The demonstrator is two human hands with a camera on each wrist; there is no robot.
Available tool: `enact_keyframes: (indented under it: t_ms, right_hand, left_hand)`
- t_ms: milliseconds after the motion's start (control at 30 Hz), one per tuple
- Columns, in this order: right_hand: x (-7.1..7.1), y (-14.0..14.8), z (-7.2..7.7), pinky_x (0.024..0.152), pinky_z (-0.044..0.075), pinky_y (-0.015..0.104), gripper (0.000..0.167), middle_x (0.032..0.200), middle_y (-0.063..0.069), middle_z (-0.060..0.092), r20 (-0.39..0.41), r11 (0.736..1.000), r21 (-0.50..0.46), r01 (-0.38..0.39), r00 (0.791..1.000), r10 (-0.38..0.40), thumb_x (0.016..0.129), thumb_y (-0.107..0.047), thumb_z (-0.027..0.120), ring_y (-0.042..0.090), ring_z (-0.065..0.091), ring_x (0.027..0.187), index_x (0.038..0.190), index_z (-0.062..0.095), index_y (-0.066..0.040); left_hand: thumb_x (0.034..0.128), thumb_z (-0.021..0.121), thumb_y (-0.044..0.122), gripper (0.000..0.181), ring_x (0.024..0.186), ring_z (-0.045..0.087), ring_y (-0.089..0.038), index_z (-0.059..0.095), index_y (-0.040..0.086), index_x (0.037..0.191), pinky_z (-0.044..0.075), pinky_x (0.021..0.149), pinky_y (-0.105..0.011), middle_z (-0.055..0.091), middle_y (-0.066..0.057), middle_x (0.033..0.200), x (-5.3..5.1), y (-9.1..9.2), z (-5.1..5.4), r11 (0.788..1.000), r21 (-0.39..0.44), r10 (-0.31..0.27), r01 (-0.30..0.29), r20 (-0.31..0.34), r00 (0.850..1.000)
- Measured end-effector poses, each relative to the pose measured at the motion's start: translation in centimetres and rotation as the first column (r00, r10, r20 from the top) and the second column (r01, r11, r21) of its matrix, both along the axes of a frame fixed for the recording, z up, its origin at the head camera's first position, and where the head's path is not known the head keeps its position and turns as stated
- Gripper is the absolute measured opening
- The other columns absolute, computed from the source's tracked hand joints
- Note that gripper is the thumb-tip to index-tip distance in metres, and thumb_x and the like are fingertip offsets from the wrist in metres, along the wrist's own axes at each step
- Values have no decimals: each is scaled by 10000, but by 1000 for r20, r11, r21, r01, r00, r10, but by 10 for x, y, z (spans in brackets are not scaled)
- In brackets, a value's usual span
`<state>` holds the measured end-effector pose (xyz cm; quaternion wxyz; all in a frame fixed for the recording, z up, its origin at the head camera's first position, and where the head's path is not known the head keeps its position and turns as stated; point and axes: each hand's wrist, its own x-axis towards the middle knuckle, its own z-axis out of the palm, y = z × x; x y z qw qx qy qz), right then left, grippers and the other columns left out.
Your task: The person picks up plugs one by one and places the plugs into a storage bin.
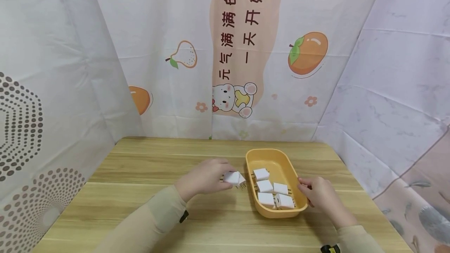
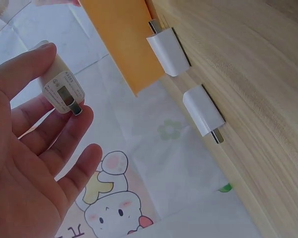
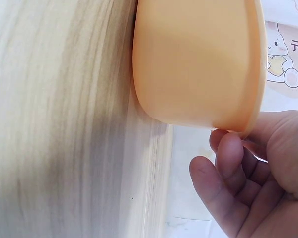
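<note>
My left hand pinches a white plug charger between thumb and fingers, its metal prongs showing in the left wrist view. Two more white chargers lie on the table just left of an orange plastic basket; in the head view the hand and held charger partly hide them. Inside the basket sit several white chargers, bunched toward its near end. At the basket's right side, my right hand grips the rim, with the thumb hidden behind it in the right wrist view.
The wood-grain table is bounded at the back by a printed fabric sheet. Patterned cloths hang on the left and right sides.
</note>
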<state>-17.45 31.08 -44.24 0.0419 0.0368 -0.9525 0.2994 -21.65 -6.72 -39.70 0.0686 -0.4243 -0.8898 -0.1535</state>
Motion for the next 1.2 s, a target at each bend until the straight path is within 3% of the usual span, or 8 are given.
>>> enact_keyframes:
  t_ms: [300, 700, 900, 1100, 1200]
  right_hand:
    - [-1, 0, 0, 403, 391, 287, 353, 445, -43, 489, 9, 1000, 4, 7, 1000, -7, 972, -166, 675, 155, 490, 402, 1280, 688, 4]
    - [0, -1, 0, 408, 398, 291, 356, 454, -46, 495, 19, 1000, 12, 11, 1000, -11, 972, -168, 676, 156, 498, 411, 1286, 685, 0]
    - [0, -1, 1, 410, 406, 294, 363, 464, -42, 503, 24, 1000, 16, 13, 1000, -13, 976, -180, 675, 154, 501, 413, 1287, 683, 7]
    - [-1, 1, 1, 408, 393, 288, 366, 456, -43, 497, 25, 1000, 15, 8, 1000, -9, 974, -173, 672, 155, 501, 410, 1293, 678, 5]
    - [-1, 2, 1, 406, 387, 284, 363, 446, -49, 492, 14, 1000, 20, -1, 1000, 1, 973, -167, 670, 152, 501, 406, 1290, 679, 10]
  left_hand:
    - [879, 811, 348, 352, 865, 572, -4, 747, 183, 1184, 487, 750, -183, 668, 85, 1058, -8, 21, -9, 1000, 10, 11, -11, 51, 999]
    - [877, 791, 425, 376, 903, 587, -30, 751, 177, 1157, 481, 792, -211, 690, 85, 1083, -17, 63, -15, 999, 12, 53, -53, 22, 998]
    - [885, 776, 450, 410, 1026, 606, -88, 741, 201, 1208, 478, 888, -258, 699, 88, 1160, -23, 86, -17, 995, -36, 92, -91, 17, 996]
    - [900, 752, 470, 411, 1107, 607, -94, 727, 242, 1240, 473, 953, -290, 680, 100, 1204, -27, 109, -17, 984, -134, 119, -117, 10, 993]
    - [897, 745, 479, 361, 1039, 615, -80, 737, 266, 1189, 480, 929, -293, 679, 114, 1117, -28, 121, -14, 976, -184, 116, -117, -11, 993]
